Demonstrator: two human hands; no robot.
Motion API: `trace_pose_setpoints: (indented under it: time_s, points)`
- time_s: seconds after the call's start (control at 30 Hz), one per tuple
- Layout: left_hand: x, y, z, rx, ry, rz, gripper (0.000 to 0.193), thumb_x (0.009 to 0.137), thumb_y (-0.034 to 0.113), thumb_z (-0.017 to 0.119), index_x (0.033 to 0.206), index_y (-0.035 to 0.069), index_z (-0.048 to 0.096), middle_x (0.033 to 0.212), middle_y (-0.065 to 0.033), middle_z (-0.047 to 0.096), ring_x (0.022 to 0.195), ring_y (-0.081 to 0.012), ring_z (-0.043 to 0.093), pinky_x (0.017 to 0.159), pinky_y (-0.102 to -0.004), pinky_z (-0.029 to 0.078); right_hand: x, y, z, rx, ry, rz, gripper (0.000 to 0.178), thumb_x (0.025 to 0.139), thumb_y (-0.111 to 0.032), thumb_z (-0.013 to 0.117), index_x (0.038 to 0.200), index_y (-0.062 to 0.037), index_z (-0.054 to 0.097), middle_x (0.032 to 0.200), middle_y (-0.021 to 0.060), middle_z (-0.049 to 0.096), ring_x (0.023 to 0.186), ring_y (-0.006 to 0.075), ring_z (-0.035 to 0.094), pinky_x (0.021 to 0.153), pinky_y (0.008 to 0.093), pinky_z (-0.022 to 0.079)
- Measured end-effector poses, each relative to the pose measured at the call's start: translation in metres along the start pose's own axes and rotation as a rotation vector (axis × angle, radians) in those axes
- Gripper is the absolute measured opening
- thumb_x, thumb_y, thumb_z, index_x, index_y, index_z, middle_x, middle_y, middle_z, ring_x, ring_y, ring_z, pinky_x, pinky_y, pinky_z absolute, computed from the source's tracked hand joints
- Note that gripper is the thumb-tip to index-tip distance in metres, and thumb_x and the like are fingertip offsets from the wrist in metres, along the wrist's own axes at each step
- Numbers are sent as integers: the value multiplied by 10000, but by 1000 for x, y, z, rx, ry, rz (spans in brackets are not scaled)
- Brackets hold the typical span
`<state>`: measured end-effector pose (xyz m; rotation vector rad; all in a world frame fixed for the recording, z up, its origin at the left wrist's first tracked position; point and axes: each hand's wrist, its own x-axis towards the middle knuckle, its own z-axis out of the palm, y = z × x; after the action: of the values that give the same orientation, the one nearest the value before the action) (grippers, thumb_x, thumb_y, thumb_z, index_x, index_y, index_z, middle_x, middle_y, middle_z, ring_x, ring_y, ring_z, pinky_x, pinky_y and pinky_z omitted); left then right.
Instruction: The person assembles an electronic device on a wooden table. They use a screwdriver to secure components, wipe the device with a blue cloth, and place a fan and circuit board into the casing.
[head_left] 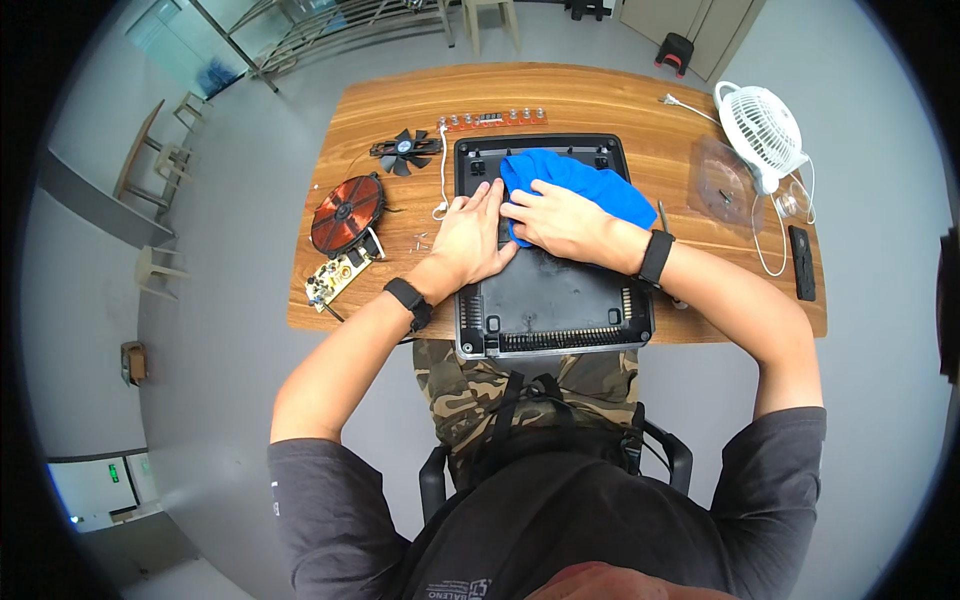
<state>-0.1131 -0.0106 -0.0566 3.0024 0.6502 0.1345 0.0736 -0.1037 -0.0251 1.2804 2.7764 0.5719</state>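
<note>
A black plastic housing [550,295], shaped like the shell of an induction cooker, lies on the wooden table in front of me. My right hand [560,222] presses a bunched blue cloth [580,178] against the housing, its fingers curled into the cloth's near left edge. Part of the cloth hangs over the shell's right edge. Flat on the shell's left side, my left hand [470,235] has its fingers stretched out beside the cloth. Dark smudges show on the shell's surface below my hands.
Left on the table [640,95] are a copper coil [347,215], a circuit board [338,280], a black fan [405,151] and a button strip [492,120]. At right stand a white desk fan [760,130], a clear plastic tray [722,185] and a black bar [802,262].
</note>
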Motion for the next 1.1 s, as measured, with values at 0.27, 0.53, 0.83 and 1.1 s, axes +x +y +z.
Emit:
trace_pose_setpoints:
  time_s: [0.27,0.53,0.83,1.1]
  points:
    - [-3,-5,-8,-123,-53,-12,917,876,406,679,1508,-127,282,1550,-296,383,1469,-375,358,1184,-472,305,5,3,-5,129,-49,65,184,900,-259,622,866,-145,763,1207,41,594,1160,208,525,935,387,440]
    - [-29,-12,-57,-138,-8,-322,652,834,346,761,1317,1,493,1186,-233,631,1140,-402,619,973,-477,509,-3,-6,0,100,9,101,208,941,-227,577,1058,-158,735,1245,61,574,1166,229,524,917,415,456]
    - [-35,-3,-25,-277,-209,-511,458,899,259,636,1157,-114,574,1029,-312,705,1042,-451,679,933,-500,532,-7,4,-18,278,-19,223,254,829,-137,695,1076,-104,647,1148,94,552,1097,288,530,883,426,466]
    - [-33,-11,-13,-252,-203,-477,497,917,286,627,1171,-130,530,1020,-339,688,1013,-486,668,908,-536,527,10,15,-33,288,134,228,379,775,-91,759,1133,-96,638,1135,102,538,1071,302,537,881,413,451]
